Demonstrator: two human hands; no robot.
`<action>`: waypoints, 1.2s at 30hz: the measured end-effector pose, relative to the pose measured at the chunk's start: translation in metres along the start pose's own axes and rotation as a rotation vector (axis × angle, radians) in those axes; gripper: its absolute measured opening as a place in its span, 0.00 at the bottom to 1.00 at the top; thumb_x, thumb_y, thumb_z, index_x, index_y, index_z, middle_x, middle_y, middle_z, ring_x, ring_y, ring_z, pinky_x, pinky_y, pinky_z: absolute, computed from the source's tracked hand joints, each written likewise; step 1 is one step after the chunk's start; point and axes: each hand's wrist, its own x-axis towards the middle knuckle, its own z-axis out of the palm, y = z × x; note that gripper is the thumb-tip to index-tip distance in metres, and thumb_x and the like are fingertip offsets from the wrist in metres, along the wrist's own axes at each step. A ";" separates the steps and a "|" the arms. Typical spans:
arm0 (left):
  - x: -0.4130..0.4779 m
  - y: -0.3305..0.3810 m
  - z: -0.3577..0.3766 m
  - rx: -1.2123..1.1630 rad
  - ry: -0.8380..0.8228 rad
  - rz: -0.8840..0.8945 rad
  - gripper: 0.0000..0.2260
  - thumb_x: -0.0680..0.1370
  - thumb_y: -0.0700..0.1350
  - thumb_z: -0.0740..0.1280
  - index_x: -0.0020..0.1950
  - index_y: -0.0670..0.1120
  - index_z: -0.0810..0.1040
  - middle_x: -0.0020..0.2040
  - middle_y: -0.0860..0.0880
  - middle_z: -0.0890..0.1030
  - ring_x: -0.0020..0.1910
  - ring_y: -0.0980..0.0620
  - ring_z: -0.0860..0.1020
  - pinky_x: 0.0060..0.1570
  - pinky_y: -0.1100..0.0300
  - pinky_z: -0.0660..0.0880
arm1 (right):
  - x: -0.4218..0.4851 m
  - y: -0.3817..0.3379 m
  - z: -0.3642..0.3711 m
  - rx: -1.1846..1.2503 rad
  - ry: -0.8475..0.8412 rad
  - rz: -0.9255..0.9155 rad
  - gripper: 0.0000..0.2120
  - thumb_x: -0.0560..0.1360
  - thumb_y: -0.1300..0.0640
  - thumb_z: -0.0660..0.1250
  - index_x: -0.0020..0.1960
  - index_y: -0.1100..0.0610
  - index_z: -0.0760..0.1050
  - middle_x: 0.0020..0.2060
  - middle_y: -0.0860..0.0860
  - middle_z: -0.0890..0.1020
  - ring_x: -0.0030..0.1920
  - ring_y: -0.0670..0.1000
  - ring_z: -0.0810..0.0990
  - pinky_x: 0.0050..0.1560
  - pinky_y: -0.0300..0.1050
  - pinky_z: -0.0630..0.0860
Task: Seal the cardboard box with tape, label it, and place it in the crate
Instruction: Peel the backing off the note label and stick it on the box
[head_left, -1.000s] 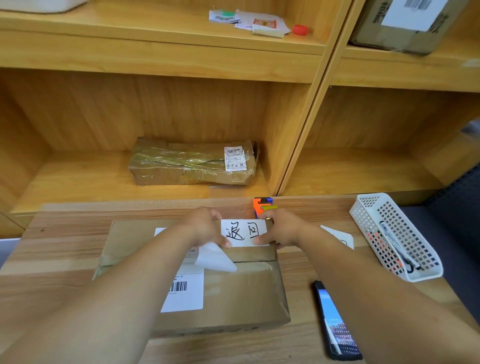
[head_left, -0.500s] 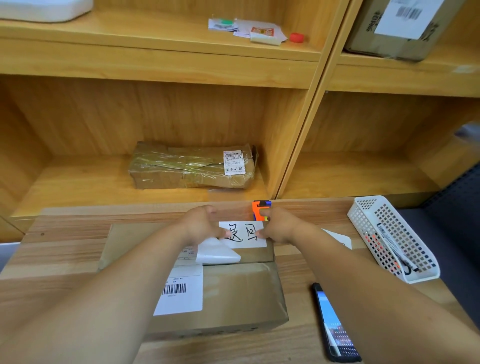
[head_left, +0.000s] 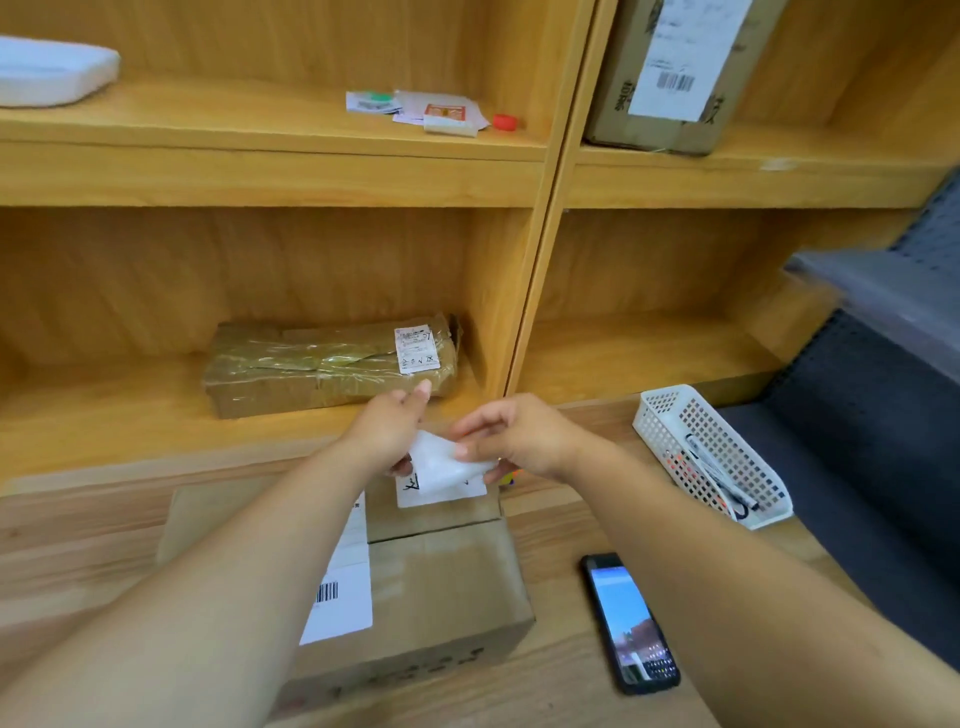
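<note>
Pinching thin white backing sheet (head_left: 441, 460) were left hand (head_left: 387, 431), right hand (head_left: 519, 436); brown cardboard box (head_left: 447, 587) looked light, stiff, sides best for grip

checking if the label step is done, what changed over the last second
The left hand and right hand lifted off the handwritten label, which they had been pressing flat. They now hold the white backing paper between them just above it; before, only the left hand held it. The label stays on the cardboard box; the phone and white basket stayed put.
</note>
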 end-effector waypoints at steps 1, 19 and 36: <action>-0.003 0.005 0.005 -0.072 -0.024 -0.005 0.20 0.80 0.60 0.55 0.43 0.43 0.71 0.34 0.45 0.70 0.29 0.47 0.70 0.29 0.60 0.70 | -0.006 0.002 -0.004 0.017 0.027 -0.004 0.14 0.70 0.65 0.73 0.56 0.63 0.79 0.45 0.56 0.80 0.39 0.47 0.79 0.30 0.35 0.78; -0.088 0.063 0.202 -0.109 -0.629 0.223 0.06 0.76 0.39 0.69 0.42 0.48 0.75 0.43 0.46 0.83 0.37 0.51 0.80 0.33 0.61 0.74 | -0.209 0.097 -0.082 0.281 0.929 0.148 0.16 0.72 0.55 0.73 0.53 0.65 0.77 0.39 0.56 0.81 0.29 0.48 0.75 0.26 0.38 0.71; -0.179 0.070 0.435 -0.064 -1.077 0.079 0.05 0.80 0.37 0.63 0.51 0.46 0.75 0.44 0.45 0.80 0.36 0.53 0.80 0.36 0.61 0.76 | -0.386 0.261 -0.166 0.702 1.138 0.223 0.06 0.74 0.69 0.67 0.42 0.59 0.76 0.32 0.57 0.81 0.27 0.45 0.81 0.28 0.35 0.77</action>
